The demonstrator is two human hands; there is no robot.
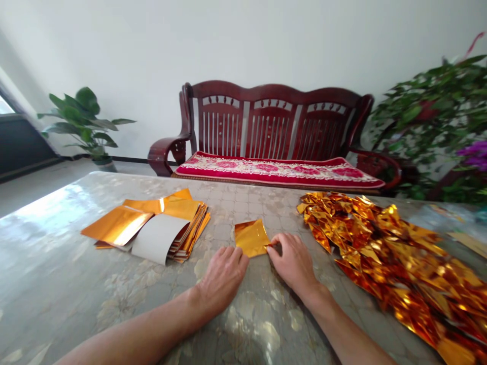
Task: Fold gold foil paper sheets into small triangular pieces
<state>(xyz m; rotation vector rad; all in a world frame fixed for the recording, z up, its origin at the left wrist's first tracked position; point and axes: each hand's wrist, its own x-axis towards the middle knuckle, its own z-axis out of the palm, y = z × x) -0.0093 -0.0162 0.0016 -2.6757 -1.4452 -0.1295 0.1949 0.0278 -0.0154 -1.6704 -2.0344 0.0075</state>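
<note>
A small square of gold foil paper (251, 238) lies in front of me at the middle of the table. My right hand (291, 258) pinches its near right corner between thumb and forefinger. At the near left corner is my left hand (224, 274), its fingers bent and close together, the fingertips hidden behind the knuckles at the sheet's edge. To the left lies a loose stack of gold foil sheets (117, 223), one turned to its grey back. A large heap of folded gold foil pieces (380, 253) spreads along the right.
The table (125, 304) has a shiny, patterned cover. Clear plastic bags (445, 218) lie at its far right. Beyond it stands a dark red wooden bench (270, 121) with a red and white cushion (281, 170). Potted plants (83, 121) flank the bench.
</note>
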